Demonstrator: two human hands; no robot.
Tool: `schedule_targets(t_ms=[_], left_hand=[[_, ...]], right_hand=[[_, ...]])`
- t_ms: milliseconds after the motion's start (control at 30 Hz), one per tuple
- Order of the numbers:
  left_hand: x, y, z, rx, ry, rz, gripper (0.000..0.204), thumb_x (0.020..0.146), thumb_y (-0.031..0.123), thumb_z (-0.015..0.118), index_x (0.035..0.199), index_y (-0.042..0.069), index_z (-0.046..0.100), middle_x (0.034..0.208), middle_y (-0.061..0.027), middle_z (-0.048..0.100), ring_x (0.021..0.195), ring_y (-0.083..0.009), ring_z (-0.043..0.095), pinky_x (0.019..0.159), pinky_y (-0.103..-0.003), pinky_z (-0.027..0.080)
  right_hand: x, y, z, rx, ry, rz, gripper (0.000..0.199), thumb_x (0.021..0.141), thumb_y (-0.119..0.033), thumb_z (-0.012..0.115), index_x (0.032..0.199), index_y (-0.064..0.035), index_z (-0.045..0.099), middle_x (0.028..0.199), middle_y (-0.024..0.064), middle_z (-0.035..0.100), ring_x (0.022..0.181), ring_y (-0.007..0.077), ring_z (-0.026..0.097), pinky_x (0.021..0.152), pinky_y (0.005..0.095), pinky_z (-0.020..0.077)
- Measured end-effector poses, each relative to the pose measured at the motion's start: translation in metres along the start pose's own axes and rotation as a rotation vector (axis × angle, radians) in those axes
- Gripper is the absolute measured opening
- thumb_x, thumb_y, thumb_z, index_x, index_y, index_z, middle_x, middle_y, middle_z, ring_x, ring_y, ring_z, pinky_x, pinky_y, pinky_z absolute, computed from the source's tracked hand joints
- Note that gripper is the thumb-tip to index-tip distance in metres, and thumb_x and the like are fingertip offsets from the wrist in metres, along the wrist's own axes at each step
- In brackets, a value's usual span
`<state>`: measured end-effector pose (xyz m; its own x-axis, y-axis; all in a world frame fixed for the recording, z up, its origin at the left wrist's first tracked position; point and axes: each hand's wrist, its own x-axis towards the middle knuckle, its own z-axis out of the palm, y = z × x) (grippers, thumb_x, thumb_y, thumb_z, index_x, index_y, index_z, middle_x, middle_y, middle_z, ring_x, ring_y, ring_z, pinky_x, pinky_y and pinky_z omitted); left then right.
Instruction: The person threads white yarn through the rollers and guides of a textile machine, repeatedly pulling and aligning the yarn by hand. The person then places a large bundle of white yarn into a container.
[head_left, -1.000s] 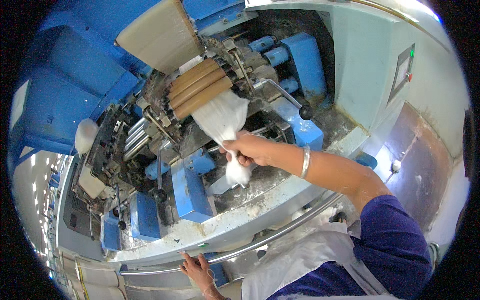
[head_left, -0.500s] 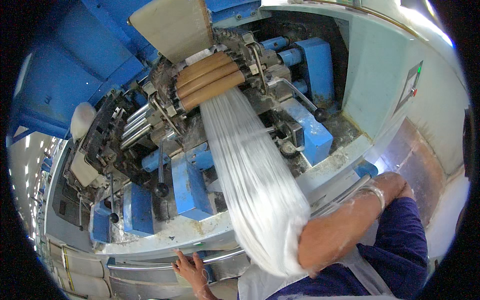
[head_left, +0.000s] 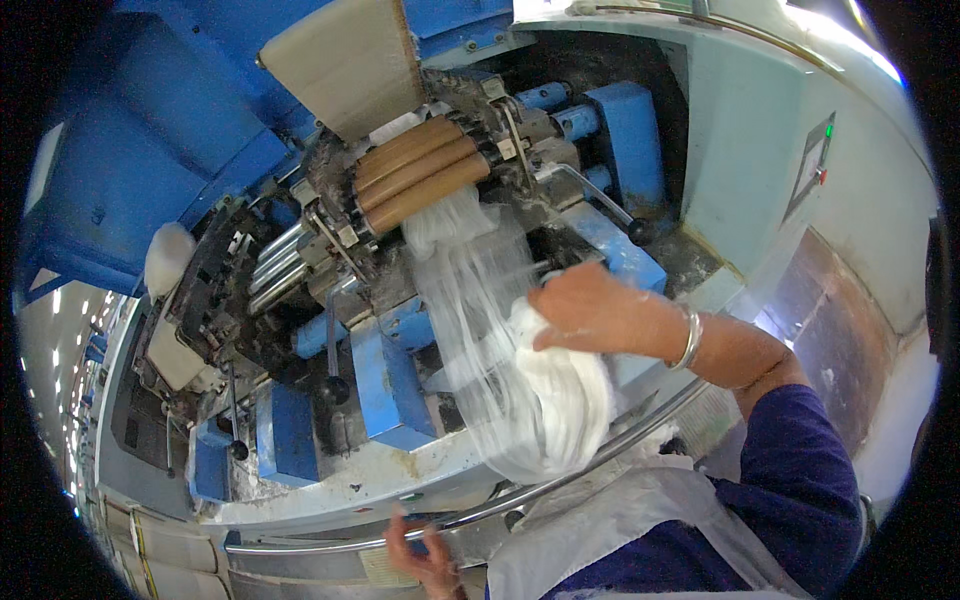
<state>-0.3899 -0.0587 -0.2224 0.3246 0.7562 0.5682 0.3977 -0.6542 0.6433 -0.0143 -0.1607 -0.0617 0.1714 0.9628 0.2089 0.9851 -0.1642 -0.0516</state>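
A wide web of white fibre hangs down from beneath the brown rollers of a blue machine. Its strands are loose and thin in the middle, and they gather into a thick white bundle near the front rail. Over the top of this bundle my right hand is closed, palm down, with the fingertips partly lost in the fibre. A silver bangle circles that wrist. Low in the view, by the curved metal rail, my left hand is empty, its fingers apart and slightly blurred.
Black-knobbed levers stick out on both sides of the web. Blue box-shaped housings line the machine's front bed. A cream cover plate stands raised behind the rollers. On the right is a pale panel with a small control plate.
My right hand has moved from near my apron forward and left toward the rollers, bringing the fibre with it. The stretched web has gone slack and bunched. My left hand has shifted slightly right and down.
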Motion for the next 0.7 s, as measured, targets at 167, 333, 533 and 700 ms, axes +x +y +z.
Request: schedule_targets(t_ms=[167, 333, 533, 700], left_hand=[[0.022, 0.067, 0.067, 0.226, -0.279, 0.529, 0.082, 0.077, 0.051, 0.071, 0.134, 0.000, 0.040, 0.107, -0.0198, 0.055, 0.109, -0.0401, 0.048, 0.103, -0.052, 0.026], [0.026, 0.074, 0.115, -0.163, -0.444, 0.255, 0.087, 0.076, 0.048, 0.073, 0.134, -0.004, 0.035, 0.129, -0.0224, 0.044, 0.119, -0.0398, 0.043, 0.104, -0.053, 0.029], [0.028, 0.050, 0.133, -0.510, -0.229, 0.182, 0.079, 0.081, 0.034, 0.073, 0.139, -0.004, 0.036, 0.134, -0.0211, 0.045, 0.120, -0.0327, 0.047, 0.102, -0.046, 0.040], [0.051, 0.066, 0.143, -0.410, -0.305, 0.289, 0.071, 0.084, 0.034, 0.069, 0.135, -0.003, 0.039, 0.128, -0.0195, 0.047, 0.114, -0.0314, 0.049, 0.098, -0.044, 0.041]], right_hand=[[-0.021, -0.030, 0.058, 0.064, 0.045, -0.176, 0.026, 0.075, -0.027, 0.070, 0.074, -0.0015, 0.067, 0.079, 0.0183, 0.066, 0.078, 0.0353, 0.065, 0.067, 0.0480, 0.0500], [-0.036, -0.071, 0.073, 0.533, -0.075, -0.415, 0.021, 0.075, -0.018, 0.062, 0.075, 0.0029, 0.061, 0.083, 0.0222, 0.063, 0.081, 0.0375, 0.063, 0.072, 0.0494, 0.0480], [-0.048, -0.053, 0.050, 1.235, 0.141, -0.792, 0.031, 0.081, -0.025, 0.066, 0.090, 0.0031, 0.056, 0.082, 0.0206, 0.061, 0.074, 0.0348, 0.062, 0.064, 0.0418, 0.0471], [-0.064, -0.030, 0.056, 1.444, 0.423, -0.234, 0.036, 0.082, -0.038, 0.067, 0.084, -0.0022, 0.059, 0.080, 0.0155, 0.062, 0.071, 0.0238, 0.062, 0.064, 0.0418, 0.0468]])
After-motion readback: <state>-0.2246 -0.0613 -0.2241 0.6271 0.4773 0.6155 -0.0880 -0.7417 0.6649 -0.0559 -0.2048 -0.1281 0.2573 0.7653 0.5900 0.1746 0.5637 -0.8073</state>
